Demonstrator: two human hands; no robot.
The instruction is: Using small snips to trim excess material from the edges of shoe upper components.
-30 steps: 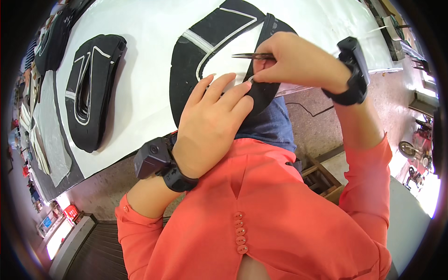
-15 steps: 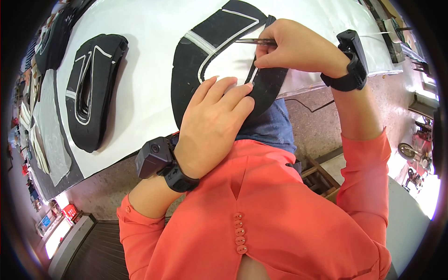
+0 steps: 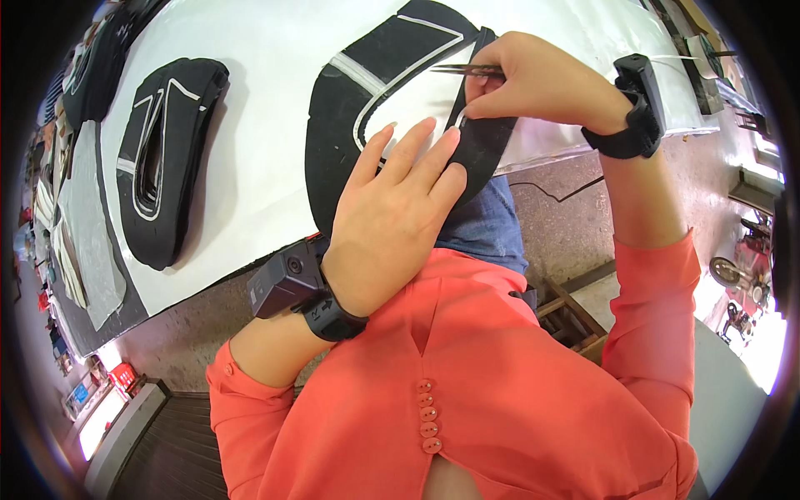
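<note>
2 hands of mine are on the black piece [image 3: 329,142], which lies on the white table [image 3: 258,158] in the upper middle of the frame. My left hand [image 3: 392,196] rests open, palm down, over its lower part, fingers spread. My right hand [image 3: 521,79] is closed: thumb and forefinger come together at the right inner edge, and the same hand grips a dark pointed tool [image 3: 454,68], its tip sticking out toward the left.

To do this well, I judge, my left fingertips should press flat and close beside that pinch, so nothing slides or puckers. A narrow white strip [image 3: 462,122] seems to lie along the edge; I would keep it lightly taut without stretching it, and press it down bit by bit, as even as the white trim [image 3: 431,26] above. The tool's tip is best kept clear of my left fingers.

My left palm hides the bottom of the opening. I cannot tell whether my right fingertips hold the strip or only press it, nor whether the tool is tweezers or scissors. At the far upper left, a dark bundle [image 3: 96,79] is bent by the lens and hard to make out.
</note>
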